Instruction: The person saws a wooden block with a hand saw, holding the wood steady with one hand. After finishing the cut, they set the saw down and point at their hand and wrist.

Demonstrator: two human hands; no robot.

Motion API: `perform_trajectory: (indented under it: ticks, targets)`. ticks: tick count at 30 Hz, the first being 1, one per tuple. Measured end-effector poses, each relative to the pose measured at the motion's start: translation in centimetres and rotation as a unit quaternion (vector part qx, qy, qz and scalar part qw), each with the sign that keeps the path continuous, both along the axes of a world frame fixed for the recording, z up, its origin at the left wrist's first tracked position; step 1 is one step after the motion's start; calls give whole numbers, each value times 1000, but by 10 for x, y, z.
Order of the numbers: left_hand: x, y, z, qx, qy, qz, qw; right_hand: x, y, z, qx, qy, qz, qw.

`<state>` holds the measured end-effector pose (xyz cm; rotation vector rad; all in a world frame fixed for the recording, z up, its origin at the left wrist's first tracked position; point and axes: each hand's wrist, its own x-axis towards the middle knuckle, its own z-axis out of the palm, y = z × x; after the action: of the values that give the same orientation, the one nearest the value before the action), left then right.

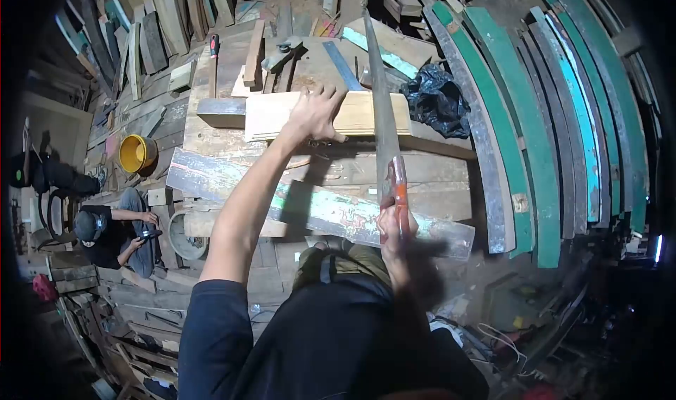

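A pale wooden board [271,115] lies across a darker beam [224,111] on the work table. My left hand [317,113] rests on the board with its fingers spread toward the far edge and the thumb toward the near edge. Closed around the reddish-brown handle of a handsaw [384,104], my right hand [396,224] is in front of the table, close to my body. The long blade points away from me and crosses over the right part of the board. Below the board, a paint-worn plank [331,213] lies along the table's near side.
Green and grey planks [503,125] stand in a row at the right. Beside the board sits a black plastic bag [438,101]. A red-handled tool [214,46] lies at the table's far left. A yellow bucket [137,153] and a seated person [116,231] are on the left.
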<state>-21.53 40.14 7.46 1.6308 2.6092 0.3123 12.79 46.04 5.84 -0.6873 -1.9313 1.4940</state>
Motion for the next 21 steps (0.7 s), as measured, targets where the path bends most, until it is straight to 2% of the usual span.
perform_trajectory:
  ticks: [6,11,12,18,21]
  targets:
    - [-4,0,-5,11,23,-6,1000,8,3,12,-63,-30,5,998]
    - [-7,1,-8,20,4,-9,1000,41,-7,45,-104,-83,-11,991]
    - [-5,-1,-12,42,19,-11,999,41,-4,43,-107,-84,-14,991]
    - [-6,3,-4,-18,-19,-11,1000,-10,16,-7,-117,-24,-18,993]
    - [-4,-1,-9,28,37,-14,999,-24,18,-12,-118,6,-23,993]
